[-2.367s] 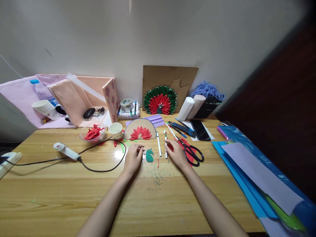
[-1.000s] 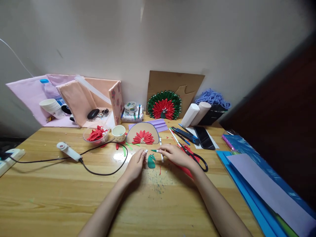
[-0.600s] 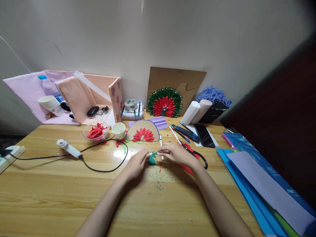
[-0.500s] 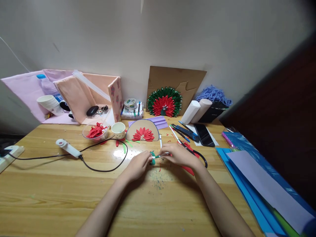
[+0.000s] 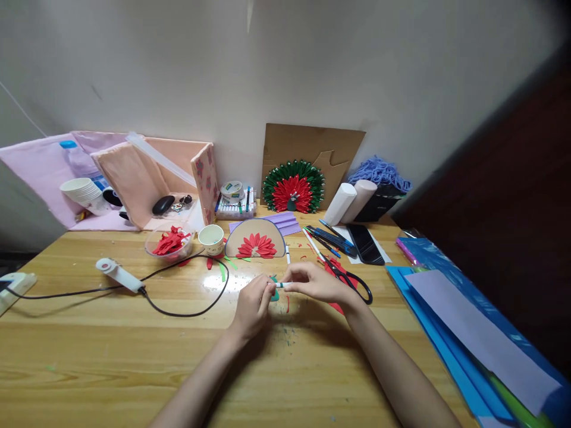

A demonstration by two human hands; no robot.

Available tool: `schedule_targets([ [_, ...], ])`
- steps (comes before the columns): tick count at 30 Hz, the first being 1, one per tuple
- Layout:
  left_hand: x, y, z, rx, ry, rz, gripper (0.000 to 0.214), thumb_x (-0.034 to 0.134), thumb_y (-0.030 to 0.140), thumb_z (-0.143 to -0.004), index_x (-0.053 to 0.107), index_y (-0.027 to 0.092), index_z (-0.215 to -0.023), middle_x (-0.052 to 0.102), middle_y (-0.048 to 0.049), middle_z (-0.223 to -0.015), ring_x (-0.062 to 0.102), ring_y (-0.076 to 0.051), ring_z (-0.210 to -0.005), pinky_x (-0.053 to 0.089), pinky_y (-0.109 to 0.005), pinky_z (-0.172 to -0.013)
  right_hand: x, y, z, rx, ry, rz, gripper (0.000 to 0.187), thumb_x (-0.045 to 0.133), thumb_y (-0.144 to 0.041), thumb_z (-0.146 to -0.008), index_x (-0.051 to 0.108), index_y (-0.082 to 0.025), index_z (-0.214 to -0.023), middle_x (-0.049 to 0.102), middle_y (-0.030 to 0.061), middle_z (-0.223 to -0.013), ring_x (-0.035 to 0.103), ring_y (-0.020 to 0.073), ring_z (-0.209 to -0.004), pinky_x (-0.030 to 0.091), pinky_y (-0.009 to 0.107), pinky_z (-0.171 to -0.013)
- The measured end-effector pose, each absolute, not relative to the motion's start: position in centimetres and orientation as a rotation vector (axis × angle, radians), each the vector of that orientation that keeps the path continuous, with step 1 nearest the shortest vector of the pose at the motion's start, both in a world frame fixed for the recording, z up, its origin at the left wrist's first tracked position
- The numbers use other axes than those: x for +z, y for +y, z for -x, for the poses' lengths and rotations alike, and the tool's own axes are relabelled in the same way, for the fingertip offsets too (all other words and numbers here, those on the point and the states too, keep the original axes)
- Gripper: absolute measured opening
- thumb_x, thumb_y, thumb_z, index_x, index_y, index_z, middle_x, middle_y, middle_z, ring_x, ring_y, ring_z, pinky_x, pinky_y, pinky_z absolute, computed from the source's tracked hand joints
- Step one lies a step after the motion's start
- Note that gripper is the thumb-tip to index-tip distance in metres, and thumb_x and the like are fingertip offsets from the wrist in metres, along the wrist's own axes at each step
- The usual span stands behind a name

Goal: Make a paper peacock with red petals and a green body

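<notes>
A white marker (image 5: pixel 281 285) with a dark green band is held level between both hands, above the tabletop. My left hand (image 5: pixel 254 303) is closed round its left end, and my right hand (image 5: pixel 312 282) pinches its right end with thumb and fingers. Just beneath lies a small green cut-out (image 5: pixel 274 295), partly covered by my fingers. Behind the hands rests a half-round cardboard piece (image 5: pixel 273 236) with red petals (image 5: pixel 257 245) fanned along its lower edge. Another white marker (image 5: pixel 288 254) lies close to its right end.
Black-handled scissors (image 5: pixel 345 276) lie on red paper right of my right hand. Pens (image 5: pixel 330 239) and a phone (image 5: pixel 365 244) are behind. Leftward stand a paper cup (image 5: pixel 211 239), a bowl of red scraps (image 5: pixel 169 242) and a corded white glue gun (image 5: pixel 119 275). A finished peacock (image 5: pixel 293 187) leans on cardboard.
The marker's two parts, apart with a green tip between them, have come together into one piece. My left hand has turned slightly and closed more. The camera view has shifted a little.
</notes>
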State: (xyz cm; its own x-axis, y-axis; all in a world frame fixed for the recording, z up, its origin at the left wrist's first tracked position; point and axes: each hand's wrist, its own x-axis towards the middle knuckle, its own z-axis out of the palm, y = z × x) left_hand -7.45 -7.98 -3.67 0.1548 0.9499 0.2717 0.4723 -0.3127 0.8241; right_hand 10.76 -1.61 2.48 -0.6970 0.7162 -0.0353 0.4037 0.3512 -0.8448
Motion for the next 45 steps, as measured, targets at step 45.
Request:
schedule_targets([
  [45, -5.0, -6.5, 7.4, 1.208, 1.273, -1.146, 0.029, 0.066, 0.04, -0.074, 0.07, 0.013, -0.085, 0.071, -0.0095, -0.089, 0.064, -0.02, -0.08, 0.049, -0.029, -0.071, -5.2, -2.9, -7.9, 1.695, -1.263, 1.09, 0.036, 0.08, -0.038, -0.056, 0.06, -0.017, -0.078, 0.064, -0.0012, -0.068, 0.06, 0.0123, -0.064, 0.044, 0.024, -0.061],
])
